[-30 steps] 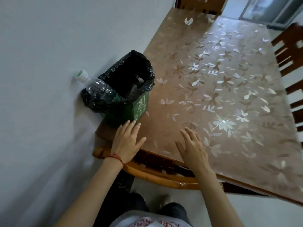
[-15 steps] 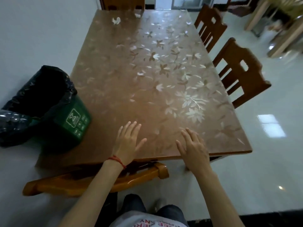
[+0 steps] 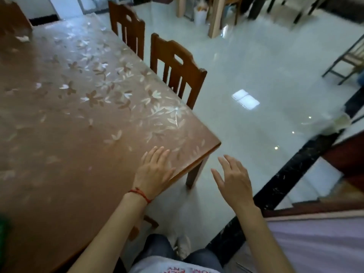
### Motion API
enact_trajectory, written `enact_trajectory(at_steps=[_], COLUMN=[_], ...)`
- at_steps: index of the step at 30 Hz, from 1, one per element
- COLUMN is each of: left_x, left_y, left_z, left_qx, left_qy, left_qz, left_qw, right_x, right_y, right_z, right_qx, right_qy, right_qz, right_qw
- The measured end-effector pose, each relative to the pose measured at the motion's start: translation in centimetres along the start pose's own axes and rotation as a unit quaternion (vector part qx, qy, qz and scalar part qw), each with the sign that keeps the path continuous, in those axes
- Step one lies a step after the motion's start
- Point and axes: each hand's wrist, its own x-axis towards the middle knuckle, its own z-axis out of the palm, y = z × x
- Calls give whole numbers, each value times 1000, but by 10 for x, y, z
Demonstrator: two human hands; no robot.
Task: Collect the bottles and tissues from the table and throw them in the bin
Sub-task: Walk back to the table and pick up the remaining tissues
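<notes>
Head view. Left hand (image 3: 152, 170) lies flat, palm down, fingers spread, on the near right corner of the table (image 3: 59, 154); it holds nothing. Right hand (image 3: 232, 184) hangs in the air off the table edge, over the floor (image 3: 256, 75), fingers spread wide, also empty.

Task items: one crumpled tissue (image 3: 23, 38) lies at the far left end of the table, well apart from both hands. A second pale scrap (image 3: 103, 28) near the far edge may be another tissue; too blurred to confirm. No bottle is in view. A green sliver at the lower left frame edge (image 3: 3, 233) is probably the bin; only its edge shows.

Orientation: the tissue is a loose wad, slightly wider than deep, its longer run lying roughly across the table width. It points no particular way, so any approach direction serves.

Assessment: most of the collecting appears done; the step in hand is fetching the far tissue. Recommended: move along the chair (image 3: 177, 75) side to the far end rather than stretching, pinch the wad from above with fingertips, gather any second scrap into the same hand, then carry both back to the bin.
</notes>
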Motion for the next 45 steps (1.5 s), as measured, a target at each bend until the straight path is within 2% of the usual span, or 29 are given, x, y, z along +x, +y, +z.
enact_trajectory(at_steps=[7,15,20,29,38,45], left_x=[38,51,64,105,179,278], left_y=[56,118,154,218,261,305], left_z=[23,35,50,56,62,69], left_qx=[-3,-5,-11,-32,-27,-30], left_qy=[-39,-64,-93,-73,-79,-92], left_qz=[150,267,299,317,306,307], left_qw=[988,962,950,945,948,947], right_x=[-56,-108,-122,-106,-41,37], right_y=[49,81,104,172,232,300], right_z=[-14,-25,-34,-53,-57,-62], right_qx=[-21,-45,-33,-34,-40,-34], right_qy=[37,65,72,85,93,94], right_qz=[164,282,320,338,327,339], right_qw=[986,956,944,937,940,936])
